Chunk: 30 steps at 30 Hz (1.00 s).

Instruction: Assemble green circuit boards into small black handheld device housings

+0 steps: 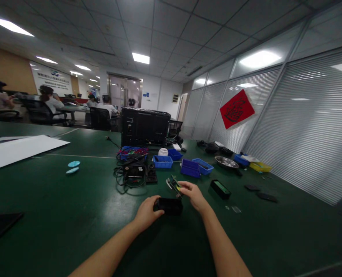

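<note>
My left hand [146,212] grips the left end of an open black plastic case [171,206] on the green table. Above the right end of that case, my right hand [192,193] pinches a green circuit board [175,184] with a yellow part on it. The board is tilted, and my fingers cover its right side. To the right stands another black case [220,189] with a green board inside. Near it lie a small clear plastic piece [236,209] and a small pale ring [227,207].
Ahead are a black soldering station [134,172] with tangled cables, blue bins [163,162] and a large black machine [145,127]. Flat black pieces [266,197], a metal bowl [226,162] and a yellow tray [260,167] sit right. Light-blue discs [73,164] lie left. People sit in the background.
</note>
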### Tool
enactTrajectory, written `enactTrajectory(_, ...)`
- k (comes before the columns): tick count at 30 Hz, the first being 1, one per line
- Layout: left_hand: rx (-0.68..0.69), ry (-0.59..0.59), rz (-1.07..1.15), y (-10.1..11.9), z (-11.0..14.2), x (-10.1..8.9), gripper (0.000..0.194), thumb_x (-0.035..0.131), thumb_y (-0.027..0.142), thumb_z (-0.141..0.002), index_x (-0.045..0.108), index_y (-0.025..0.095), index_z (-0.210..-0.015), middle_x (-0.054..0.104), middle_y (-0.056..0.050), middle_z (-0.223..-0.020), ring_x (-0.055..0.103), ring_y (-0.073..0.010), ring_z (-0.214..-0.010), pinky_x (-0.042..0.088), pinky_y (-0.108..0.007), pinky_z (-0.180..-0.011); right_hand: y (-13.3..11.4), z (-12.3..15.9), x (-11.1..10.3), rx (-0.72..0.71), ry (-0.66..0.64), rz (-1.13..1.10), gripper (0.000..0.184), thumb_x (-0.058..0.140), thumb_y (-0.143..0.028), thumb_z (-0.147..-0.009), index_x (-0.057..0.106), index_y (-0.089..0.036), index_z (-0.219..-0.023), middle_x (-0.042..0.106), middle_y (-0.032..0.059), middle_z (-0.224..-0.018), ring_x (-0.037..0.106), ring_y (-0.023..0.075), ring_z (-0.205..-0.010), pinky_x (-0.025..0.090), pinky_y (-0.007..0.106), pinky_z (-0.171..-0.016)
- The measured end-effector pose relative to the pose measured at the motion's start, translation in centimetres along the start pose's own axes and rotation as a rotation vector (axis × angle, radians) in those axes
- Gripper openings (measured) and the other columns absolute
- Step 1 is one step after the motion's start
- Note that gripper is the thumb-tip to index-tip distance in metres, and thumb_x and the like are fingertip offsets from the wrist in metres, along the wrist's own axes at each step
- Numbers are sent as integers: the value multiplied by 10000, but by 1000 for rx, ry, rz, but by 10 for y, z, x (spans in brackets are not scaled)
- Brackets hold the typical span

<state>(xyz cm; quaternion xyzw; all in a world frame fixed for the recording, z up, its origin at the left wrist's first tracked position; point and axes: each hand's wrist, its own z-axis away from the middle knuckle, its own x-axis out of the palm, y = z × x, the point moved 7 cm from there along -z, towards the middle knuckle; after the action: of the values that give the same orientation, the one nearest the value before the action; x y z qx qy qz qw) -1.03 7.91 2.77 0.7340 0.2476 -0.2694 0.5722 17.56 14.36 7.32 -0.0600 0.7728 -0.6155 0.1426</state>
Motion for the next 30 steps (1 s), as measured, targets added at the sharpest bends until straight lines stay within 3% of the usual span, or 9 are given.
enactTrajectory(3,-5,-2,1,1,0,0,509,642,270,-621,518,207,-1110,603,-39,-1039,534,-185,-944,374,-275,-834,-8,8,18,14,-179,-45,391,683,-311,-629,619,-150,-978,621,46,-892,563,183,-814,431,326,-752)
enactTrajectory(7,-14,0,12,1,0,-1,488,635,275,-624,528,197,-1094,605,-53,-1042,536,-198,-939,374,-289,-825,-18,13,29,-18,-284,66,350,691,-290,-620,638,-158,-940,582,27,-889,531,172,-851,409,301,-775)
enactTrajectory(12,-3,2,18,0,-1,0,501,638,276,-623,522,200,-1105,601,-49,-1044,532,-191,-948,371,-280,-826,-20,14,27,-11,-305,321,311,675,-248,-622,651,-168,-922,513,-5,-801,456,104,-669,376,230,-611)
enactTrajectory(16,-2,13,21,-2,-1,0,522,653,269,-614,518,199,-1114,604,-46,-1040,538,-188,-939,378,-278,-829,-20,15,29,-18,-331,452,310,668,-239,-624,649,-179,-927,501,-9,-808,421,89,-630,344,217,-569)
enactTrajectory(30,5,14,5,-5,-2,3,514,653,294,-608,530,203,-1099,608,-45,-1025,543,-187,-926,386,-278,-813,-12,16,37,-80,-387,562,359,690,-239,-613,638,-209,-967,545,19,-926,510,149,-823,402,260,-741)
